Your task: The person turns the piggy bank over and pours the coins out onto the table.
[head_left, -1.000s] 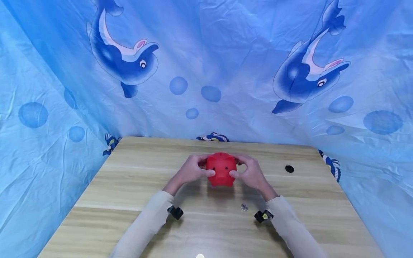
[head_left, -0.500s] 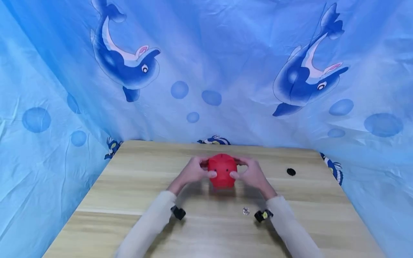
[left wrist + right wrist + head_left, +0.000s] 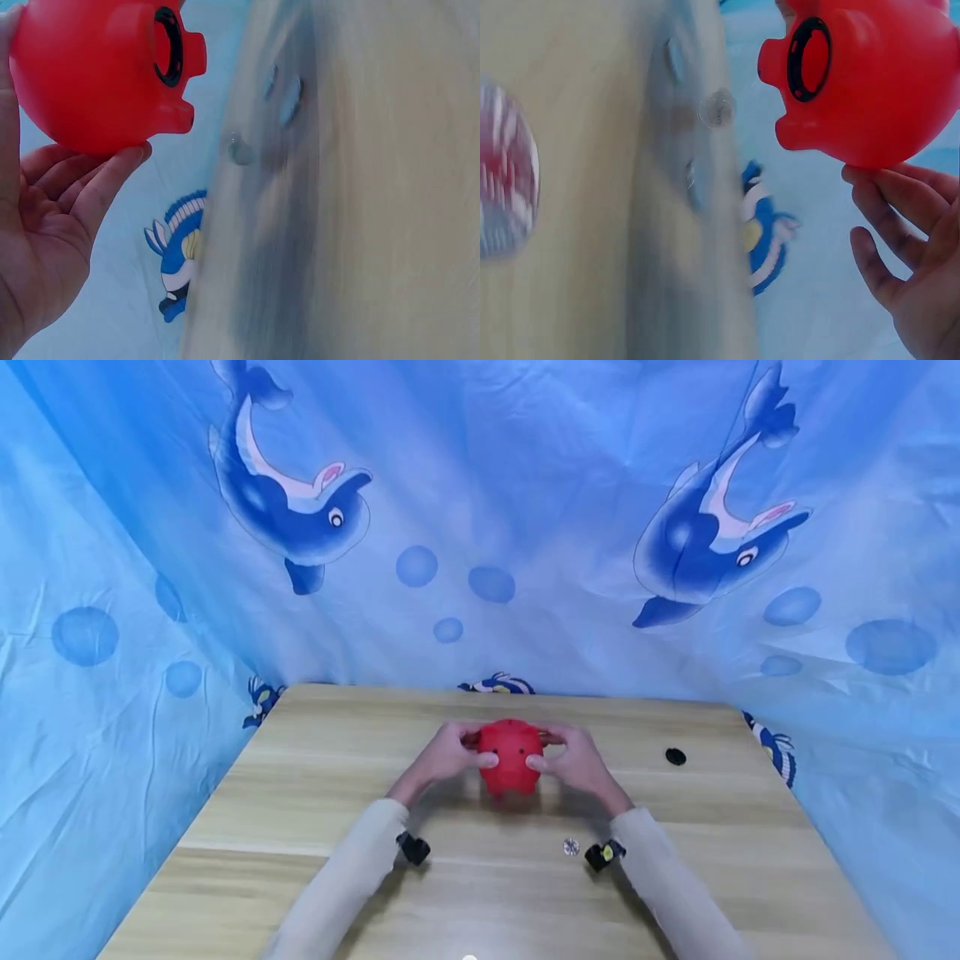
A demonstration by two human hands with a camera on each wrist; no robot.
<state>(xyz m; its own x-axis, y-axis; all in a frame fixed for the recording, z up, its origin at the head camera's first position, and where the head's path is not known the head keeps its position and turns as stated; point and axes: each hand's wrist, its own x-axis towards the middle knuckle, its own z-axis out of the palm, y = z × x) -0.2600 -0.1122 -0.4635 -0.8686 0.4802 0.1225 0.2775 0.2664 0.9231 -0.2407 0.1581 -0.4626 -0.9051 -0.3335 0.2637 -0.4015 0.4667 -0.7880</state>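
My left hand [image 3: 447,753] and right hand [image 3: 573,760] hold a red piggy bank [image 3: 512,760] between them, thumbs on its face and fingers behind its sides. It is raised over the table, its two dark eyes facing me. In the left wrist view, the piggy bank [image 3: 90,75] shows a black-rimmed round hole [image 3: 169,46] in its underside, with nothing covering it. Below it, blurred coins [image 3: 292,101] lie on the wood. A blurred round piece [image 3: 718,109] shows near the table's far edge in the right wrist view.
A shiny coin [image 3: 571,847] lies on the wooden table [image 3: 247,877] nearer me, beside the right wrist camera. To the right lies a small black disc [image 3: 676,757]. Blue dolphin-print cloth [image 3: 555,635] hangs behind the table.
Both hands still grip the piggy bank. It has shifted slightly left since half a second ago, after a slight move right before that. The shiny coin and black disc stay on the table.
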